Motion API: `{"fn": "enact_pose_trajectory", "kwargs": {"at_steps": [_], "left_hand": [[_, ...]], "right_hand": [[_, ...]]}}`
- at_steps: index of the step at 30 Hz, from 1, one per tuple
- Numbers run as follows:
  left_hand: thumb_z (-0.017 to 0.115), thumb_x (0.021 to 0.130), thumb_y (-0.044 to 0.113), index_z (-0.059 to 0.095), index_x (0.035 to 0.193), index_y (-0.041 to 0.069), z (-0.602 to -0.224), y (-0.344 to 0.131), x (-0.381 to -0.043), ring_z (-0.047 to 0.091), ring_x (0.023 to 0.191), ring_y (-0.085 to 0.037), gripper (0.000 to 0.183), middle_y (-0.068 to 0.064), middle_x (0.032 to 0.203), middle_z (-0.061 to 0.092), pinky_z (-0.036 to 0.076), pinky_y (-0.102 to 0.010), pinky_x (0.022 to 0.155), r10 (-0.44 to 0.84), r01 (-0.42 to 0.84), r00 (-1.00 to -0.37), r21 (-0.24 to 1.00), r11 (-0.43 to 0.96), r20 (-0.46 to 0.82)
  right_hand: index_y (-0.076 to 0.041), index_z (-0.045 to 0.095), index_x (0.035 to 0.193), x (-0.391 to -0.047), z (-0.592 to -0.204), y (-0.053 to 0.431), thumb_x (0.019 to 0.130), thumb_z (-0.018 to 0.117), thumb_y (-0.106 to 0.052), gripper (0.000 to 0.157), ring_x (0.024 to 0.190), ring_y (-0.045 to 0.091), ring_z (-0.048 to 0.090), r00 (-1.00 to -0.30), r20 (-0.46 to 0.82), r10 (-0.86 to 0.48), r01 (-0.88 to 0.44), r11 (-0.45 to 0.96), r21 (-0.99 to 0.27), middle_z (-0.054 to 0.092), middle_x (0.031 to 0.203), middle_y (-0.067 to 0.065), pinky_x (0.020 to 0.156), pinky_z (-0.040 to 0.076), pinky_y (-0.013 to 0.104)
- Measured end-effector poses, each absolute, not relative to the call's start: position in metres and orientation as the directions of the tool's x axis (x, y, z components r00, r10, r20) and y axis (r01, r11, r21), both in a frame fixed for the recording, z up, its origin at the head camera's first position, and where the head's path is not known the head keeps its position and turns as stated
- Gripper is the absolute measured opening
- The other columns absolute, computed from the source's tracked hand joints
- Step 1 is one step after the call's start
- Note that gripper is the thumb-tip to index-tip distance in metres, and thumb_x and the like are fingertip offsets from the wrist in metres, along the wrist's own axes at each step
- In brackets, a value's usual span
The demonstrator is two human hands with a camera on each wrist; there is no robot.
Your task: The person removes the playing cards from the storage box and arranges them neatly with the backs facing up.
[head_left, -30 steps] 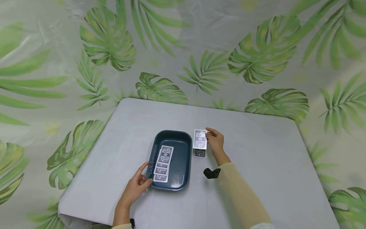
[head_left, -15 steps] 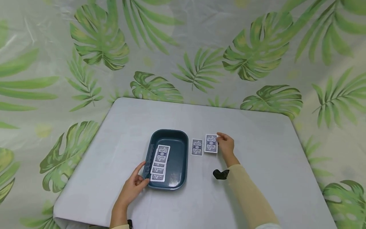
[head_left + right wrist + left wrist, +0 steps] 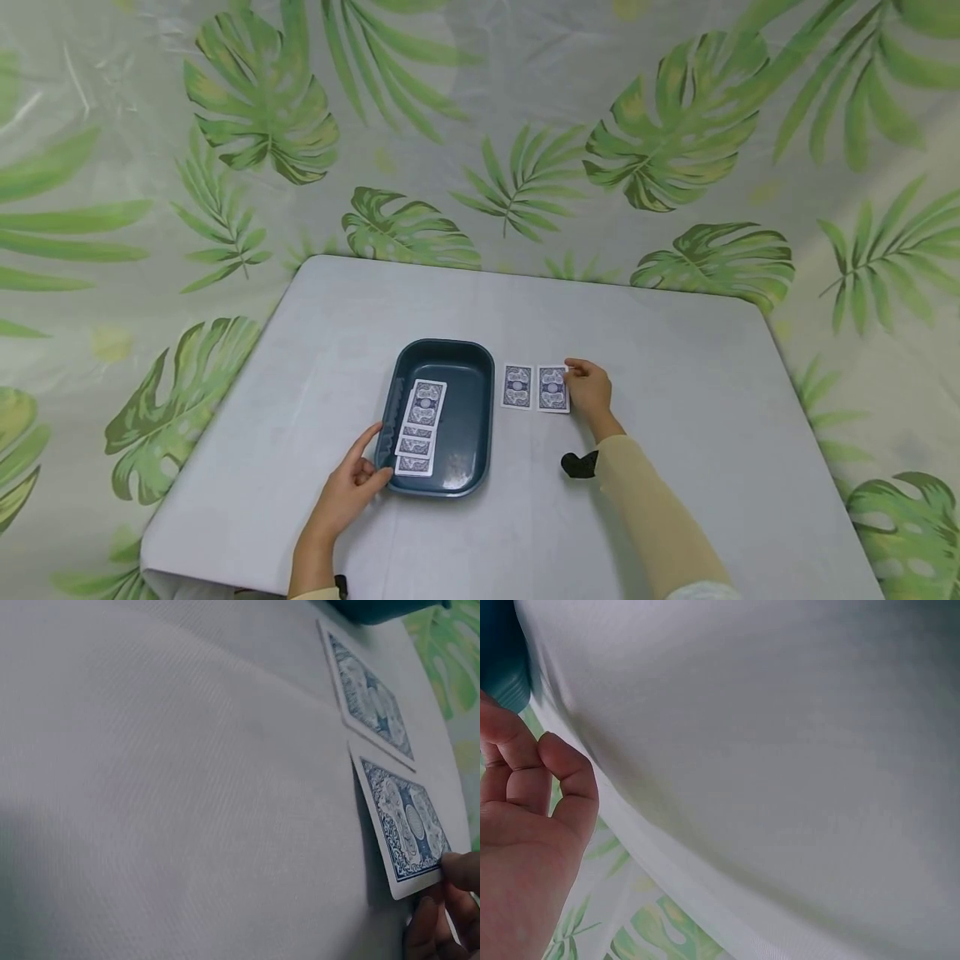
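My right hand (image 3: pixel 588 392) pinches the right edge of a blue-backed playing card (image 3: pixel 552 389), thumb on top and fingers beneath. In the right wrist view, this card (image 3: pixel 409 825) is tilted, one edge raised over a shadow on the cloth. Just left of it, a second playing card (image 3: pixel 517 387) lies face down. My left hand (image 3: pixel 347 485) holds the near left rim of a dark blue tray (image 3: pixel 487 433), thumb at the corner and index finger along the side. Inside the tray, several face-down cards (image 3: pixel 425 404) overlap in a column along the left.
A white cloth covers the table (image 3: pixel 675 467). Behind it hangs a leaf-patterned sheet (image 3: pixel 525 100). A black wrist device (image 3: pixel 579 465) sits at my right sleeve (image 3: pixel 652 508). The table's left edge runs down past my left arm.
My right hand has moved the held card right, off the other card, then lowered it beside that one. My left hand stays at the tray. The head view has shifted slightly.
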State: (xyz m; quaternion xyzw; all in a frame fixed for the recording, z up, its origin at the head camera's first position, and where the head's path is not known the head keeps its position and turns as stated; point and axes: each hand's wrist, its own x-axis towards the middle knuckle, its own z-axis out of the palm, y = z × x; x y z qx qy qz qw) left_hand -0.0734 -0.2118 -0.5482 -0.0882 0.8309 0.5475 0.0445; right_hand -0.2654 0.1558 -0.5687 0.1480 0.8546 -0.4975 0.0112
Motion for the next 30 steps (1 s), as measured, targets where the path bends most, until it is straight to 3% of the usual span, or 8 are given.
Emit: {"fn": "enact_pose_trajectory", "kwargs": {"at_steps": [16, 30], "left_hand": [[0.071, 0.088, 0.015, 0.039, 0.148, 0.032, -0.5449, -0.2109, -0.0730, 0.042, 0.052, -0.011, 0.071, -0.001, 0.062, 0.052, 0.038, -0.026, 0.053, -0.095, -0.228, -0.974, 0.898, 0.377, -0.207], [0.070, 0.088, 0.015, 0.038, 0.149, 0.031, -0.5469, -0.2121, -0.0734, 0.042, 0.052, -0.011, 0.071, -0.001, 0.064, 0.054, 0.037, -0.025, 0.054, -0.085, -0.213, -0.977, 0.900, 0.381, -0.195]], "right_hand": [[0.003, 0.063, 0.120, -0.2630, -0.5700, 0.1516, 0.087, 0.068, -0.004, 0.034, 0.091, 0.027, 0.055, -0.977, -0.112, 0.180, 0.193, 0.537, -0.821, 0.059, 0.099, 0.014, 0.080, 0.042, 0.037], [0.006, 0.062, 0.115, -0.2634, -0.5683, 0.1507, 0.085, 0.069, -0.003, 0.032, 0.099, 0.032, 0.052, -0.970, -0.141, 0.196, 0.230, 0.572, -0.787, 0.058, 0.107, 0.020, 0.089, 0.042, 0.043]]}}
